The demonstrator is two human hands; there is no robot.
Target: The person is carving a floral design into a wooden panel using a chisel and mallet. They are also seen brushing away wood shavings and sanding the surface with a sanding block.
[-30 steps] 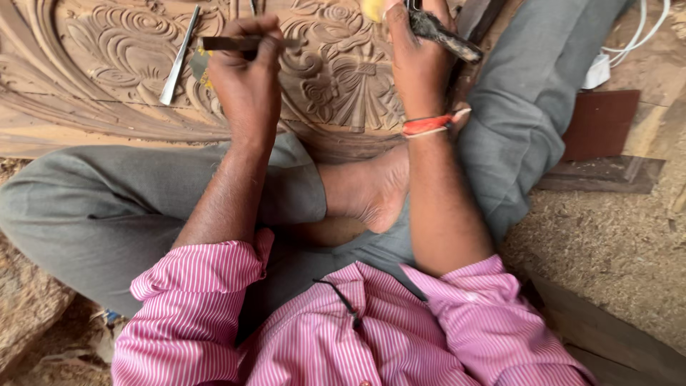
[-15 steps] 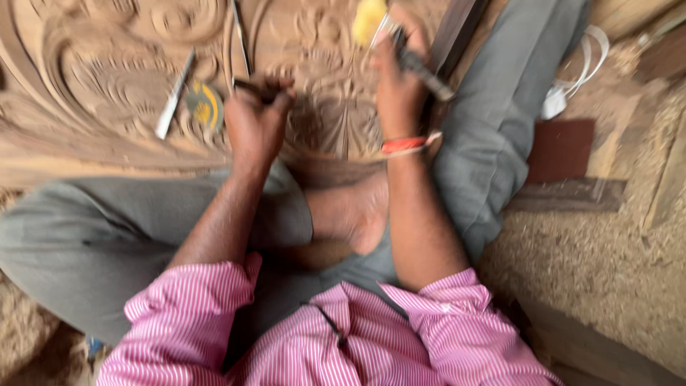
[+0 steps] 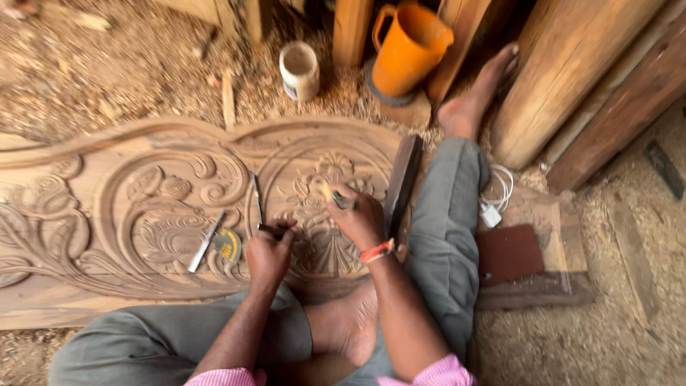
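A large carved wooden panel (image 3: 107, 200) with scrolls and flowers lies on the ground before me. My left hand (image 3: 268, 254) grips a dark chisel (image 3: 274, 230) whose tip rests on the carving. My right hand (image 3: 357, 218), with an orange band at the wrist, holds a yellow-handled tool (image 3: 332, 196) over the central flower motif. A second chisel (image 3: 206, 241) and a thin metal tool (image 3: 257, 200) lie loose on the panel, left of my hands.
A dark wooden mallet or bar (image 3: 401, 184) leans by my right leg. An orange jug (image 3: 411, 50) and a small white pot (image 3: 300, 69) stand beyond the panel among timber posts (image 3: 572, 78). A white cable (image 3: 496, 196) and brown sandpaper sheet (image 3: 509, 254) lie at right. Sawdust covers the ground.
The view has pulled up and back, showing the panel's far edge, the jug and the posts. Both hands have stayed on the carving with their tools.
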